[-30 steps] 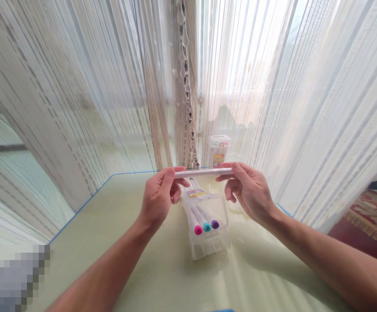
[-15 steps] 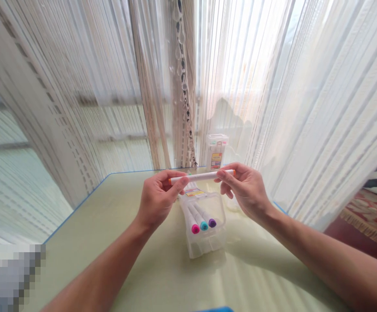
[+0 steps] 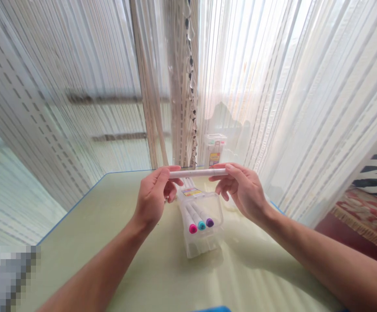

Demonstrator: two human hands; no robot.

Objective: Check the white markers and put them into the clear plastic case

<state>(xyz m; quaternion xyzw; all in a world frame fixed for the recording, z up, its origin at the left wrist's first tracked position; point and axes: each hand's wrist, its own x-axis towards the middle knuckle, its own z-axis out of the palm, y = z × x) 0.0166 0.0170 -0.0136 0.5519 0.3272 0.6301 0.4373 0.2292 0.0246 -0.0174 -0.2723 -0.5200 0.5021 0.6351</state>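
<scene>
A white marker (image 3: 196,173) is held level above the table, one end in each hand. My left hand (image 3: 152,193) pinches its left end between thumb and fingers. At the other end, my right hand (image 3: 245,187) closes thumb and forefinger on it, the remaining fingers curled loosely below. Both tips of the marker are covered by the fingers. Beneath it lies a clear plastic marker case (image 3: 204,248), holding a pink-capped marker (image 3: 192,228), a turquoise-capped marker (image 3: 201,225) and a purple-capped marker (image 3: 209,222). Some white marker barrels show behind its yellow label.
Another clear case (image 3: 214,151) with a yellow label stands upright at the table's far edge. The pale green table (image 3: 136,277) has a blue rim. String curtains (image 3: 110,65) and a beaded strand (image 3: 193,112) hang behind it. A blue object (image 3: 212,309) pokes in at the bottom edge.
My fingers have shifted outward along the marker, so its orange ends, visible before, are now covered. The marker has gone from slightly tilted to nearly level. The view has shifted slightly.
</scene>
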